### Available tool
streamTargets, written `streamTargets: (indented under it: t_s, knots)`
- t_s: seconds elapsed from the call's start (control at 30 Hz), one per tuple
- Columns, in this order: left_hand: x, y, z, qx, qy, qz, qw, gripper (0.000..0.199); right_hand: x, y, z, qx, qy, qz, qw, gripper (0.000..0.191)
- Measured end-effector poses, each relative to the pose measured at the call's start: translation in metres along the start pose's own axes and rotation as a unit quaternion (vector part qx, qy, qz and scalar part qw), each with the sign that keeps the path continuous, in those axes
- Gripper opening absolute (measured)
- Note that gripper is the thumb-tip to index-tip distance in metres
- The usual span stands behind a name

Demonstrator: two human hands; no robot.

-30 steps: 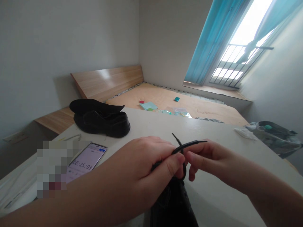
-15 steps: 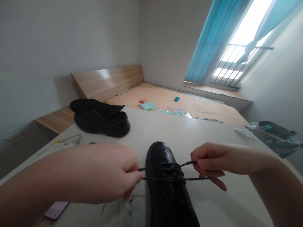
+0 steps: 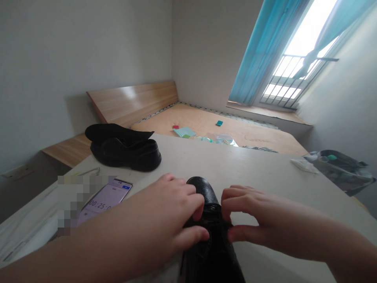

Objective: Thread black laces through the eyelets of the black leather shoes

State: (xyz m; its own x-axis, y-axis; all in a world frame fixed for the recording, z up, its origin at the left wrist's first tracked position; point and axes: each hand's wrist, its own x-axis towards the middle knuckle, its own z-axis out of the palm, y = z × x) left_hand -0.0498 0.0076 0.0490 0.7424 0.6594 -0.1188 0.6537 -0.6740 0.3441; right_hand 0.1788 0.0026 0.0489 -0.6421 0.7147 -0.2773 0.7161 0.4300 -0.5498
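Note:
A black leather shoe [image 3: 203, 189] lies on the white table with its toe pointing away from me. My left hand [image 3: 179, 212] is on its left side, fingers curled onto the lacing area and thumb resting on the upper. From the other side, my right hand [image 3: 247, 216] grips the right edge with bent fingers and thumb. The black shoelace [image 3: 212, 208] shows only in part between my hands; its loose ends are hidden. A second black shoe [image 3: 126, 153] sits at the table's back left with a black insole [image 3: 114, 132] on top of it.
A phone [image 3: 107, 195] with a timer on its screen lies left, partly behind my left forearm. Beyond the white table [image 3: 265, 173] is a bed [image 3: 259, 135] with small packets. A crumpled plastic piece [image 3: 304, 166] and a lined bin [image 3: 344, 169] are at right.
My hands have come inward from the stretched laces onto the shoe's sides. The laces no longer span out to either side. The phone's screen has come into view as my left arm shifted.

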Motion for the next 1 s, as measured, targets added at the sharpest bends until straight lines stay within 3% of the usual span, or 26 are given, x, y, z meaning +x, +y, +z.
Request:
streamTargets:
  t_s: [0.07,0.3,0.43,0.53,0.63,0.8,0.9,1.0]
  knots:
    - [0.002,0.006,0.002,0.014,-0.030,0.012,0.999,0.016,0.003,-0.003,0.002,-0.009,0.003,-0.008,1.000,0.017]
    - [-0.001,0.004,0.004,-0.007,0.005,0.060,0.998,0.019,-0.004,-0.004,0.000,-0.045,-0.002,-0.019,0.999,0.021]
    - [-0.010,0.003,0.008,-0.066,-0.005,0.011,0.998,0.025,-0.005,-0.001,-0.002,-0.049,-0.027,0.027,0.998,0.024]
    - [-0.015,0.004,0.008,-0.156,-0.052,-0.035,0.986,0.031,-0.001,0.003,0.000,0.005,-0.057,0.058,0.997,0.027]
    - [-0.013,0.005,0.005,-0.237,-0.058,-0.068,0.967,0.032,0.004,0.006,0.009,0.158,-0.061,0.051,0.984,0.027]
    - [0.006,0.002,0.003,-0.330,-0.061,-0.069,0.940,0.027,0.000,0.007,0.036,0.387,0.091,0.018,0.918,0.034]
    - [0.016,-0.001,0.009,-0.372,-0.031,-0.051,0.926,0.031,-0.005,0.006,0.051,0.462,0.173,0.064,0.868,0.032]
    - [0.019,-0.001,0.017,-0.398,-0.005,-0.064,0.915,0.035,-0.006,0.006,0.061,0.503,0.217,0.098,0.831,0.030]
